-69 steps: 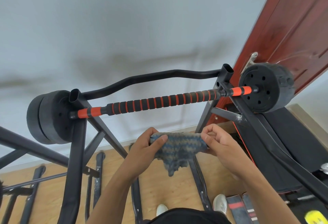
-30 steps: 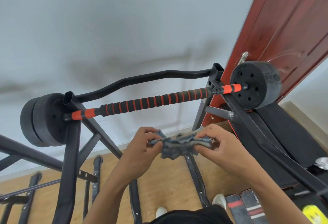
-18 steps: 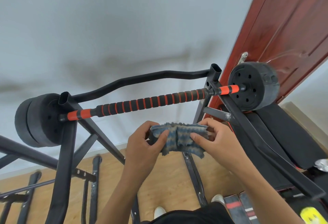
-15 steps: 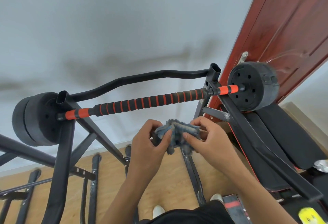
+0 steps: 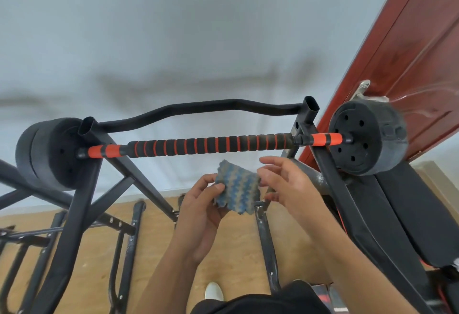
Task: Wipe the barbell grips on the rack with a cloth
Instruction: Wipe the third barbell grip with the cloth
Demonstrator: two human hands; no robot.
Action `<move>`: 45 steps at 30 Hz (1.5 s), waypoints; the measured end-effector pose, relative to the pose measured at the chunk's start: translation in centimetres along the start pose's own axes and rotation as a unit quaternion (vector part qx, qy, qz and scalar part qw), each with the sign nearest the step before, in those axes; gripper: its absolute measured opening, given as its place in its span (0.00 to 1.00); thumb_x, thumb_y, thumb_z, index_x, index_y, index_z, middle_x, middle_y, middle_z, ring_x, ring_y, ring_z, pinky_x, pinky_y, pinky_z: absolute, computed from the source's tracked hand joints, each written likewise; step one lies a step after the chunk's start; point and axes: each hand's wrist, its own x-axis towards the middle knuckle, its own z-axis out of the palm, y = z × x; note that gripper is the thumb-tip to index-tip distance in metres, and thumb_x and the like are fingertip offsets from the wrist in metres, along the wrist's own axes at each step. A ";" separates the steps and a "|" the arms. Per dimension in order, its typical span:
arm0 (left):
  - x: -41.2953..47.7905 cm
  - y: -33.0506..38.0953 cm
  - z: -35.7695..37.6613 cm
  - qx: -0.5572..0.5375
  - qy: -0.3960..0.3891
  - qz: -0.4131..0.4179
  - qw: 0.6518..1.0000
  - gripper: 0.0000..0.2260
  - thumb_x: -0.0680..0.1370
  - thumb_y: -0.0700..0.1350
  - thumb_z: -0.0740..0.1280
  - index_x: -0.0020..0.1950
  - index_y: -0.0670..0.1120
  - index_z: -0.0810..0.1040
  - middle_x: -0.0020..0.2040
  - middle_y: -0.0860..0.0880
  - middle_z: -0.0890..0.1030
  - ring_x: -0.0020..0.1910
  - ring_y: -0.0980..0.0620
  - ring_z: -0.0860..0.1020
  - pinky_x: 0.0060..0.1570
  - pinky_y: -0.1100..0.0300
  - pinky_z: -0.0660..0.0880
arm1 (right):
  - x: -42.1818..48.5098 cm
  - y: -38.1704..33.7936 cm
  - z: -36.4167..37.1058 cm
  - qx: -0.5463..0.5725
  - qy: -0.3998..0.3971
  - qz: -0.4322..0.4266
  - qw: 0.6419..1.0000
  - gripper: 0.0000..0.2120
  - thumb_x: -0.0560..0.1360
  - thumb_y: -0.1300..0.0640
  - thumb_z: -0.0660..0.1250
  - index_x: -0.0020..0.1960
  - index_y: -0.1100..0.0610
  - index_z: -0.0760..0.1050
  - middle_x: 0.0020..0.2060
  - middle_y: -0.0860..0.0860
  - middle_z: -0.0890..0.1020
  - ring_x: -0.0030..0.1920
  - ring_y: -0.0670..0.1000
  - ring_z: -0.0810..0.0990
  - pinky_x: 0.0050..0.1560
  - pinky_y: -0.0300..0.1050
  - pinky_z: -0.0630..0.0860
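A barbell [image 5: 211, 144] with a black and orange ribbed grip lies across the black rack [image 5: 82, 189], with black weight plates at both ends. Below the bar I hold a small blue and tan zigzag cloth [image 5: 237, 187], folded into a pad. My left hand [image 5: 203, 204] pinches its left edge between thumb and fingers. My right hand [image 5: 285, 184] pinches the right edge with its lower fingers, the upper fingers spread loosely above. The cloth is a short way below the grip and does not touch it.
A red-brown door [image 5: 409, 60] stands behind the right weight plate [image 5: 365, 137]. A black padded bench [image 5: 409, 214] slopes down at the right. Rack legs and loose black bars [image 5: 129, 234] lie on the wooden floor below. A white wall is behind.
The cloth went from stretched between both hands to bunched, and is now a flat folded pad. Both hands have risen slightly toward the bar, and my right hand's fingers have loosened.
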 end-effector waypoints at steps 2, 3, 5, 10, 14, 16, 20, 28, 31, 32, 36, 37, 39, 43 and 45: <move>0.2 -0.4 1.1 0.025 -0.012 0.004 1.000 0.13 0.78 0.44 0.72 0.60 0.38 0.80 0.57 0.38 0.81 0.56 0.41 0.79 0.59 0.45 0.78 | 0.6 -0.2 -0.5 0.041 -0.053 0.045 0.997 0.17 0.74 0.43 0.74 0.60 0.47 0.80 0.55 0.49 0.84 0.56 0.52 0.84 0.57 0.58 0.82; 0.3 -0.5 1.7 0.047 -0.009 0.006 0.999 0.13 0.78 0.45 0.72 0.59 0.38 0.81 0.56 0.37 0.81 0.57 0.41 0.79 0.60 0.45 0.77 | 0.8 -0.5 -0.8 0.041 -0.066 0.045 0.996 0.16 0.74 0.46 0.75 0.59 0.50 0.80 0.54 0.51 0.85 0.55 0.53 0.85 0.57 0.59 0.82; 0.7 -0.9 2.7 0.088 0.010 0.021 0.996 0.11 0.79 0.45 0.73 0.57 0.39 0.83 0.56 0.37 0.82 0.57 0.39 0.80 0.59 0.46 0.79 | 1.3 -1.0 -1.6 0.017 -0.083 0.032 0.996 0.12 0.76 0.50 0.74 0.57 0.54 0.80 0.51 0.53 0.86 0.52 0.54 0.86 0.56 0.59 0.82; 0.8 -0.4 4.5 0.286 -0.024 0.091 0.954 0.27 0.76 0.44 0.77 0.73 0.56 0.73 0.54 0.44 0.83 0.54 0.40 0.82 0.56 0.48 0.82 | 3.8 -1.4 -4.3 -0.070 -0.073 0.007 0.995 0.10 0.76 0.46 0.73 0.55 0.46 0.80 0.46 0.50 0.87 0.49 0.52 0.86 0.53 0.60 0.82; 1.5 -0.6 5.4 0.457 -0.042 0.139 0.878 0.29 0.76 0.47 0.78 0.73 0.65 0.71 0.60 0.54 0.80 0.56 0.46 0.81 0.55 0.50 0.82 | 5.3 -1.3 -5.5 -0.008 -0.130 0.034 0.991 0.20 0.71 0.46 0.78 0.59 0.43 0.76 0.46 0.53 0.87 0.48 0.55 0.87 0.54 0.61 0.82; 2.3 -0.9 5.6 0.457 -0.006 0.155 0.876 0.24 0.76 0.49 0.77 0.69 0.62 0.75 0.61 0.56 0.81 0.58 0.47 0.81 0.55 0.50 0.82 | 6.0 -0.6 -5.7 0.061 -0.162 0.073 0.982 0.27 0.67 0.47 0.81 0.62 0.45 0.75 0.50 0.55 0.87 0.52 0.58 0.86 0.58 0.64 0.80; 3.8 -1.4 4.7 0.409 0.052 0.157 0.897 0.20 0.74 0.53 0.78 0.64 0.57 0.80 0.57 0.55 0.83 0.56 0.49 0.83 0.51 0.52 0.83 | 6.4 0.3 -5.0 0.077 -0.145 0.067 0.984 0.23 0.69 0.51 0.80 0.62 0.51 0.80 0.56 0.54 0.85 0.59 0.56 0.83 0.61 0.60 0.79; 5.1 -0.2 3.7 0.413 -0.007 0.185 0.892 0.10 0.78 0.61 0.69 0.53 0.58 0.84 0.47 0.54 0.82 0.46 0.51 0.80 0.43 0.60 0.77 | 5.5 0.0 -1.1 0.163 -0.025 0.057 0.985 0.15 0.73 0.48 0.76 0.57 0.52 0.84 0.54 0.58 0.85 0.58 0.59 0.83 0.59 0.54 0.80; 5.0 -0.2 4.6 0.302 -0.027 0.114 0.946 0.09 0.81 0.58 0.69 0.47 0.56 0.85 0.38 0.51 0.83 0.36 0.57 0.79 0.37 0.63 0.74 | 5.0 -0.2 0.5 0.168 0.016 0.068 0.983 0.20 0.72 0.42 0.73 0.57 0.53 0.83 0.53 0.62 0.84 0.54 0.63 0.82 0.55 0.62 0.78; 5.0 -0.5 4.9 0.279 -0.029 0.089 0.956 0.10 0.81 0.57 0.68 0.46 0.54 0.86 0.37 0.49 0.83 0.35 0.56 0.78 0.38 0.63 0.74 | 5.0 -0.3 1.0 0.151 0.041 0.063 0.986 0.19 0.73 0.41 0.72 0.57 0.53 0.83 0.52 0.62 0.84 0.49 0.63 0.81 0.48 0.61 0.78; 5.6 -0.6 4.5 0.213 -0.066 -0.006 0.975 0.18 0.81 0.60 0.67 0.48 0.47 0.87 0.41 0.44 0.85 0.42 0.41 0.80 0.47 0.45 0.77 | 5.5 -1.3 2.0 0.091 0.101 0.026 0.990 0.11 0.76 0.44 0.71 0.52 0.50 0.83 0.43 0.56 0.85 0.39 0.56 0.80 0.33 0.50 0.75; 5.8 -0.1 4.3 0.227 -0.088 -0.017 0.970 0.18 0.82 0.60 0.66 0.49 0.47 0.87 0.42 0.45 0.86 0.43 0.41 0.81 0.49 0.44 0.78 | 5.9 -1.6 2.0 0.066 0.107 0.015 0.992 0.11 0.75 0.44 0.70 0.52 0.49 0.83 0.41 0.55 0.84 0.38 0.55 0.80 0.33 0.50 0.75; 6.5 1.0 4.2 0.312 -0.141 0.008 0.939 0.18 0.84 0.58 0.62 0.50 0.50 0.87 0.45 0.51 0.87 0.45 0.49 0.83 0.51 0.48 0.79 | 6.9 -2.5 1.8 0.023 0.113 -0.005 0.993 0.13 0.77 0.42 0.68 0.50 0.51 0.82 0.36 0.53 0.82 0.35 0.52 0.78 0.33 0.47 0.75; 8.3 3.4 2.8 0.542 -0.094 0.273 0.789 0.11 0.81 0.55 0.63 0.53 0.54 0.84 0.48 0.62 0.81 0.51 0.58 0.78 0.50 0.66 0.75 | 10.6 -4.5 0.3 -0.239 0.106 -0.093 0.961 0.08 0.81 0.43 0.61 0.47 0.45 0.74 0.35 0.45 0.78 0.35 0.42 0.78 0.37 0.32 0.73; 9.9 4.3 1.8 0.609 -0.065 0.354 0.707 0.13 0.78 0.55 0.66 0.60 0.53 0.80 0.55 0.59 0.79 0.55 0.58 0.73 0.56 0.68 0.71 | 12.7 -4.9 -0.3 -0.357 0.071 -0.113 0.924 0.03 0.82 0.48 0.63 0.56 0.43 0.73 0.45 0.45 0.78 0.42 0.43 0.80 0.41 0.32 0.75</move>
